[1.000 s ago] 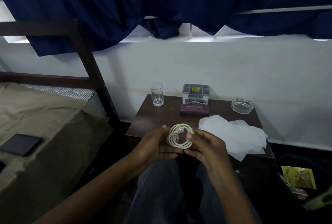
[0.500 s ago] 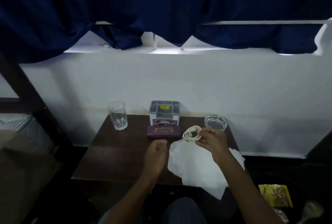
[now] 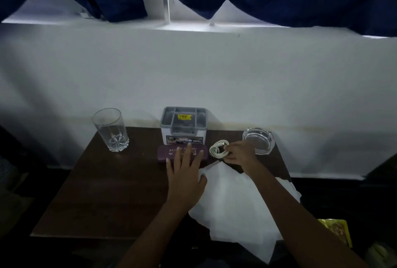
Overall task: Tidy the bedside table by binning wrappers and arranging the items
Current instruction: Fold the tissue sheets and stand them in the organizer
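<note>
Head view: right hand (image 3: 240, 153) gripping coiled cable (image 3: 218, 149) beside ashtray (image 3: 258, 141); left hand (image 3: 185, 173) open, empty.

I see two bare forearms, no sleeves reaching them anywhere in shot. My left hand (image 3: 185, 178) shows no ring, watch or band, and neither does my right hand (image 3: 240, 153). The wrists behind both hands are bare too. Nearer me than the forearms, at the bottom edge, is dark cloth, too dim to make out.
</note>
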Demonstrator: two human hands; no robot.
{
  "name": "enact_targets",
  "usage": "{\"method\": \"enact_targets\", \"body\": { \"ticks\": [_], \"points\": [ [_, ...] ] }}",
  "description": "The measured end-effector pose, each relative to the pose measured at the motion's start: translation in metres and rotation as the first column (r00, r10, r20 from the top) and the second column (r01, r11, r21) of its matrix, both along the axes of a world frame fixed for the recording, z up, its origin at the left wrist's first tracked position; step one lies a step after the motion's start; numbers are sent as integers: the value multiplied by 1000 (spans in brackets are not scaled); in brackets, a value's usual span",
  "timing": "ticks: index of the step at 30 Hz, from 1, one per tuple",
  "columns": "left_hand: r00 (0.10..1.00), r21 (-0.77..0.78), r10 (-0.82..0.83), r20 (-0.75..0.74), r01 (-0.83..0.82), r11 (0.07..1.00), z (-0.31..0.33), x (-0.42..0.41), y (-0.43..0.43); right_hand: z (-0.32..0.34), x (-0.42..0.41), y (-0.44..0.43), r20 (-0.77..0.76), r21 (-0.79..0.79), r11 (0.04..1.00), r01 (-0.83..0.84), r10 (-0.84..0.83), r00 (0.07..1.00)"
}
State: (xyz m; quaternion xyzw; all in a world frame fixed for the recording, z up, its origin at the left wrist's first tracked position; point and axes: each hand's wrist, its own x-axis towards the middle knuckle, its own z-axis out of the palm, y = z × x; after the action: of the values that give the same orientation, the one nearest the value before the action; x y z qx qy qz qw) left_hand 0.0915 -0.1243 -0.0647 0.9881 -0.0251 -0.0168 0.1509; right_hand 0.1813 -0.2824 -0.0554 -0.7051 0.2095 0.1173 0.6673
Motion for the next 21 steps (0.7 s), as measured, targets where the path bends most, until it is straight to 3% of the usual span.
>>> {"method": "enact_targets", "body": {
  "ticks": [4, 6, 15, 18, 21],
  "points": [
    [998, 62, 5, -57, -2, 998, -6, 1, 6, -3, 1, -2, 52, -385, 919, -88, 117, 992],
    [999, 43, 12, -38, -10, 999, -5, -1, 8, -1, 0, -1, 46, -468, 877, -112, 151, 987],
    [996, -119, 84, 0, -84, 989, 9, -9, 10, 11, -15, -12, 50, -328, 945, -6, 24, 998],
    [995, -160, 99, -6, -99, 982, 10, -13, 11, 19, -31, -14, 166, -117, 977, 178, -157, 973],
    [995, -176, 102, -16, -104, 979, 7, -20, 13, 24, -57, -8, 193, 35, 950, 311, -312, 930]
  ]
}}
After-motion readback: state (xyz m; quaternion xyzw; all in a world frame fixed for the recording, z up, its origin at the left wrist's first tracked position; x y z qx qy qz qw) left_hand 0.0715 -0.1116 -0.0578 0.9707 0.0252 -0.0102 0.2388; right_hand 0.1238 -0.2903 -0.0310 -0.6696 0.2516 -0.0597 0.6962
